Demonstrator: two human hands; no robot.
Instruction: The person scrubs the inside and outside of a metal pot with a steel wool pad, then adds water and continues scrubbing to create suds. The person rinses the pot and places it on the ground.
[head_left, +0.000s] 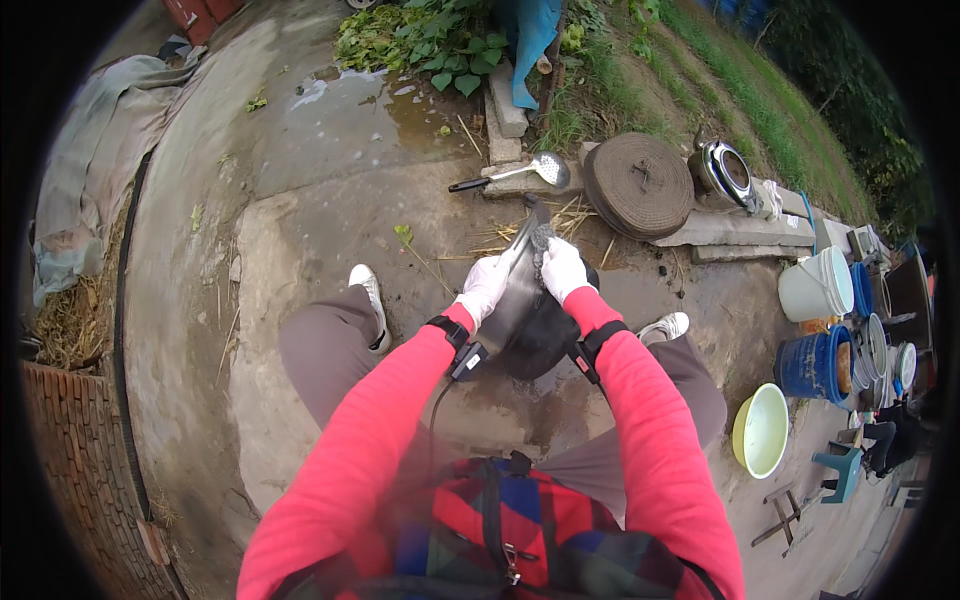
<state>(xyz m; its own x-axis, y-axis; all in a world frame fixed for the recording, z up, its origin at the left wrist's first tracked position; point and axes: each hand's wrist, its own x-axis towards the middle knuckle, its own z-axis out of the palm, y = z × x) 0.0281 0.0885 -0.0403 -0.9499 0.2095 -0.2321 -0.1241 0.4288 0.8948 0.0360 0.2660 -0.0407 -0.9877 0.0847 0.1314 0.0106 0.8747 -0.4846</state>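
Note:
Between my knees a metal pan (507, 312), grey and shiny on one face, is tilted on edge above the wet concrete. Its dark handle tip (531, 200) points away from me. My left hand (486, 285), in a white glove, is closed on the pan's rim. In my right hand (564, 268), also gloved, is a grey scouring pad of steel wool (540, 241), pressed against the pan near the handle. A black rounded surface (541, 341) shows beneath; whether it is the pan's underside or a separate vessel, I cannot tell.
Ahead lie a skimmer (551, 169), a coiled round mat (639, 184) and a metal kettle (721, 172) by concrete blocks (742, 229). On the right are a white bucket (814, 285), a blue bucket (806, 365), a yellow-green basin (759, 431) and a stool (841, 471) near another person.

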